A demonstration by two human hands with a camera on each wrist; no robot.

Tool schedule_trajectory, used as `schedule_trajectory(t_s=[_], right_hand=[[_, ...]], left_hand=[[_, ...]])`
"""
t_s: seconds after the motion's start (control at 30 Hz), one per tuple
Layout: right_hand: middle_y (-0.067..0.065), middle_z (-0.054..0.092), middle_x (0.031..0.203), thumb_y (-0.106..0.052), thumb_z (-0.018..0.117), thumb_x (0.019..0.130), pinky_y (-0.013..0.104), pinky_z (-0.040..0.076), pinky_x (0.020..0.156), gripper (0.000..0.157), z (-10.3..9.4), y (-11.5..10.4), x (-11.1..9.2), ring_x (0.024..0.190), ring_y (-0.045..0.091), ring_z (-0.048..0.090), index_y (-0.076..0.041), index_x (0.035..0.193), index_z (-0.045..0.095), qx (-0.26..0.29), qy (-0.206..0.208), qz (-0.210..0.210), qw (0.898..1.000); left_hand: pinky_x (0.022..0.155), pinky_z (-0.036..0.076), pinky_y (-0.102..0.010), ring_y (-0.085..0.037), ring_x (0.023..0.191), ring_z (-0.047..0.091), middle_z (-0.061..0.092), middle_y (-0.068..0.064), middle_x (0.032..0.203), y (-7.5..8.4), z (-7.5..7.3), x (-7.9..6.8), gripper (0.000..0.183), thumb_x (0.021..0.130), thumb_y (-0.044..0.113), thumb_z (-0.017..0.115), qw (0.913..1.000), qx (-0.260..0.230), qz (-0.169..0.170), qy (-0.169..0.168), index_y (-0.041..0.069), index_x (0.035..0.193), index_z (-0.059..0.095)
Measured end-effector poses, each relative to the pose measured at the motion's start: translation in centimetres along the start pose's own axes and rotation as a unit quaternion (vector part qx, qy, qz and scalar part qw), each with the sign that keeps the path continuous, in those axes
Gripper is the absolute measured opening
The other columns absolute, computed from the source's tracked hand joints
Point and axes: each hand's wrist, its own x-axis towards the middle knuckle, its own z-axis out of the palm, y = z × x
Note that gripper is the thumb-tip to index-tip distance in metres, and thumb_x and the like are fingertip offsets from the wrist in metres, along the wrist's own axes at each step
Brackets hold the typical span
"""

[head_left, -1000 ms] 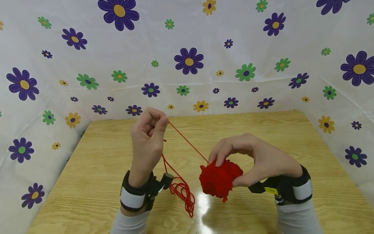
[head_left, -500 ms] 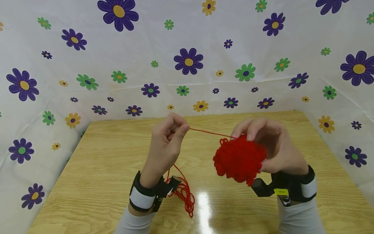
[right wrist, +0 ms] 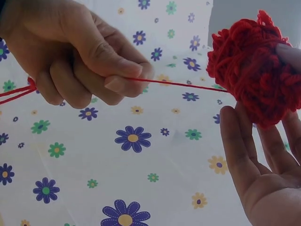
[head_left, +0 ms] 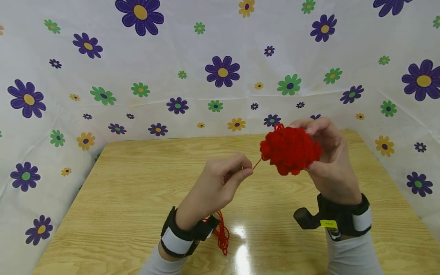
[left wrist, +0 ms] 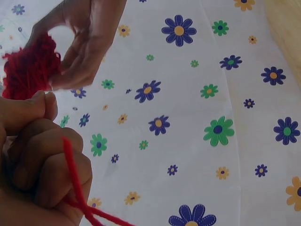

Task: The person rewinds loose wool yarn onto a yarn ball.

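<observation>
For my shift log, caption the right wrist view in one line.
Left hand pinching a taut strand of red yarn that runs to the red yarn ball in the right hand.

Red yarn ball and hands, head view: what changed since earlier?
In the picture, the right hand and red yarn ball moved up and rightward. The left hand moved right and nearer the ball; the visible strand between them is shorter. Holds unchanged: left still pinches the strand, right still grips the ball. Visible loose loops on the table stayed put.

Lumpy red yarn ball, raised, taut strand, loose loops on table
</observation>
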Motion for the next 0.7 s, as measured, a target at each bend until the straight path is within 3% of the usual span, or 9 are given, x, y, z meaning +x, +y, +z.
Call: schedule_trajectory(t_s=[0.13, 0.37, 0.5, 0.7], right_hand=[[0.022, 0.059, 0.118, 0.011, 0.072, 0.079, 0.04, 0.052, 0.086, 0.035, 0.2, 0.2, 0.0, 0.105, 0.034, 0.057, 0.005, 0.111, 0.06, -0.025, 0.027, 0.0, 0.999], [0.022, 0.06, 0.118, 0.008, 0.074, 0.078, 0.042, 0.052, 0.084, 0.035, 0.4, 0.6, -0.1, 0.107, 0.036, 0.055, 0.001, 0.11, 0.063, -0.129, 0.071, -0.003, 0.989], [0.024, 0.059, 0.119, 0.009, 0.075, 0.076, 0.043, 0.051, 0.087, 0.037, 0.5, 0.9, -0.1, 0.109, 0.04, 0.053, 0.003, 0.111, 0.063, -0.211, 0.073, -0.016, 0.975], [0.023, 0.061, 0.116, 0.023, 0.07, 0.068, 0.042, 0.048, 0.092, 0.043, 1.3, 1.5, 0.3, 0.108, 0.04, 0.053, 0.013, 0.108, 0.058, -0.331, 0.056, -0.04, 0.941]], left_hand=[[0.05, 0.032, -0.015, -0.002, 0.055, 0.037, 0.051, 0.003, 0.069, 0.7, 0.8, 0.1, 0.01, 0.094, 0.0, 0.061, 0.9996, 0.013, 0.007, -0.024, 0.007, 0.087, 0.062], [0.053, 0.035, -0.012, -0.002, 0.058, 0.042, 0.057, 0.004, 0.074, 1.7, 1.0, 0.1, 0.008, 0.094, 0.002, 0.062, 0.9987, 0.036, 0.007, -0.035, 0.008, 0.087, 0.063], [0.052, 0.034, -0.013, -0.002, 0.057, 0.04, 0.053, 0.004, 0.071, 2.0, 0.9, 0.0, 0.007, 0.093, 0.003, 0.063, 0.9986, 0.042, -0.004, -0.032, 0.008, 0.088, 0.062], [0.052, 0.033, -0.014, -0.003, 0.058, 0.039, 0.049, 0.005, 0.069, 2.1, 0.5, -0.2, 0.005, 0.093, 0.004, 0.064, 0.9981, 0.053, -0.023, -0.022, 0.007, 0.089, 0.062]])
